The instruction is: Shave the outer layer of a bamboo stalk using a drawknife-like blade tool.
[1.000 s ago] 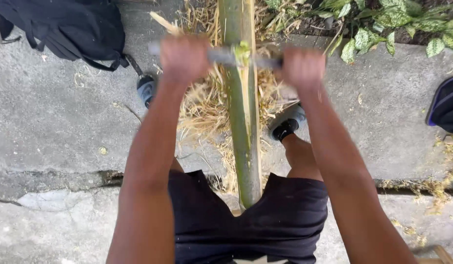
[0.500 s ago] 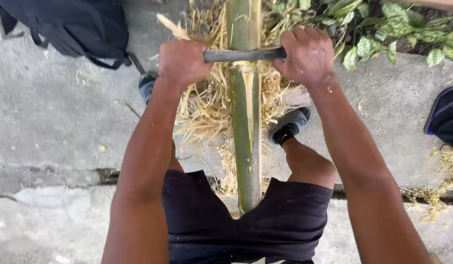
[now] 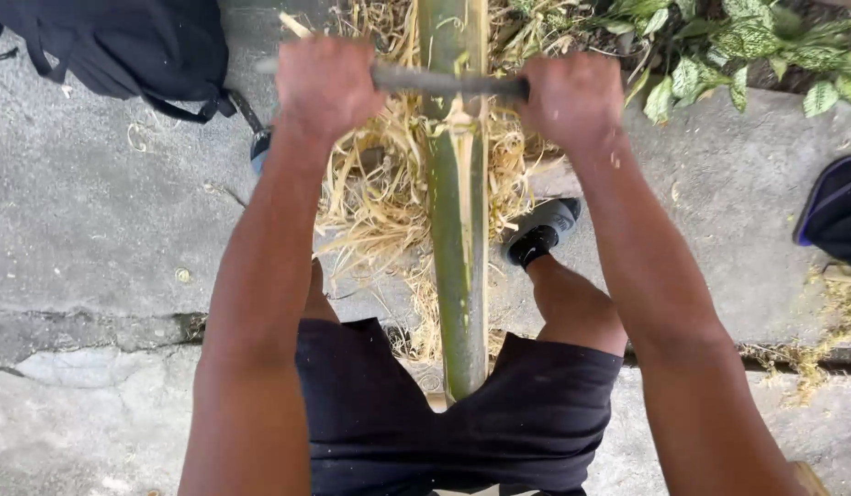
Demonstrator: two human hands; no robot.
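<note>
- While held between the legs, pole point(image 3: 458, 266) lying along the concrete point(image 3: 95, 230), green, partly peeled.
- Blade point(image 3: 444, 83) across pole, over shavings point(image 3: 370, 202).
- Left hand point(image 3: 326, 84), right hand point(image 3: 572, 96): fingers closed tight on blade ends.
- Risk, probably: blade slipping toward the legs if pulled too hard.

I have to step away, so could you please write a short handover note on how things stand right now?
Left hand and right hand each grip one end of a dark blade laid across the green bamboo pole. The pole runs between the person's legs. A pale strip is already shaved below the blade, and shavings lie on the concrete. Most of the pole remains green.
</note>
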